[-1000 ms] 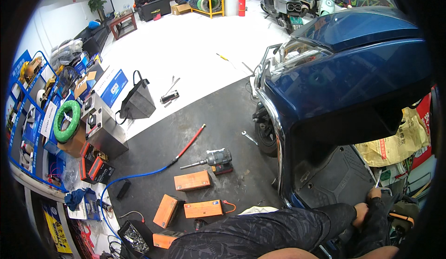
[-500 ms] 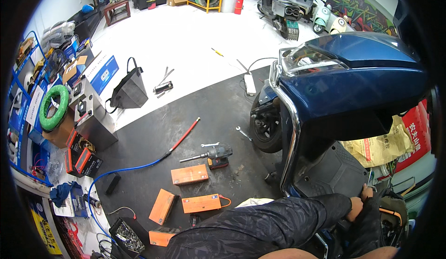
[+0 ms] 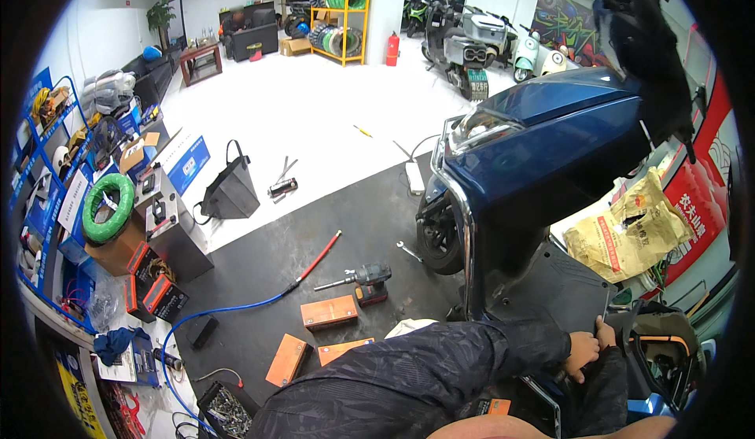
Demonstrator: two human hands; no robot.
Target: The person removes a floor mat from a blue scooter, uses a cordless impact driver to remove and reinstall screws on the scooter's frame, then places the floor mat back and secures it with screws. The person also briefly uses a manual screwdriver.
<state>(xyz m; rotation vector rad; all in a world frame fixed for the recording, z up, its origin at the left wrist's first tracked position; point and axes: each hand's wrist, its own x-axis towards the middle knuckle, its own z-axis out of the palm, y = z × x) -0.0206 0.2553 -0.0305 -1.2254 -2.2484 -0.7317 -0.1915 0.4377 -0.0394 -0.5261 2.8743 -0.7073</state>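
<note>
At the rear edge of the scooter's black footboard [image 3: 539, 285], both my hands work close together. My left hand [image 3: 582, 351] reaches across from the left in a dark patterned sleeve, its fingers pointing down and partly apart, with nothing visible in them. Right beside it, my right hand [image 3: 605, 333] is closed around a thin metal rod-like tool [image 3: 605, 308] that sticks up past the fingers; its exact kind is too small to tell. The dark blue scooter [image 3: 543, 136] stands in front of me, and its open rear body [image 3: 664, 352] lies to the right of my hands.
On the dark mat lie orange battery blocks [image 3: 329, 311], a cordless impact wrench [image 3: 366, 280], a spanner [image 3: 409, 251] and a blue-red hose [image 3: 236, 308]. A tray of bolts [image 3: 224, 409] sits at lower left. A yellow sack [image 3: 625, 230] rests beyond the footboard.
The view has tilted up and shifted, so the scene sits lower and more of the back room shows. My left hand has moved slightly away from the right; the right keeps its grip on the tool.
</note>
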